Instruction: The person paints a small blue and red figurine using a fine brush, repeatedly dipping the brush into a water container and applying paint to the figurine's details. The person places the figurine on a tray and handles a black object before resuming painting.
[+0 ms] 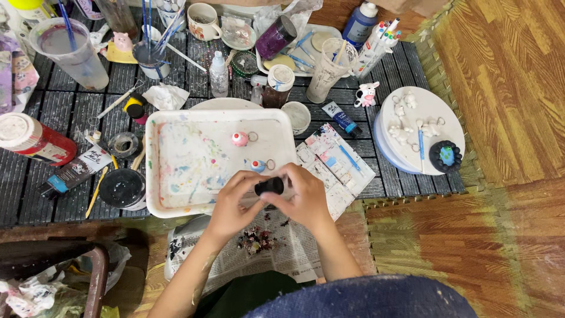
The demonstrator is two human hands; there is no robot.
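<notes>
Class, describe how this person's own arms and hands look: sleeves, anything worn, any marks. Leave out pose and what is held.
Both forearms are bare, with no sleeves reaching them. The left hand and right hand show no gloves, and no rings or watch can be made out. Faint smears that look like paint streak the left forearm.

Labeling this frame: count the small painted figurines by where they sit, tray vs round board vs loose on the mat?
On the white tray: 2, a pink figurine and a blue-and-white figurine.
On the round white board: 1, a dark figurine with a blue centre; the unpainted white pieces are not counted.
Loose on the mat: 1, a cow figurine.
Total: 4
</notes>
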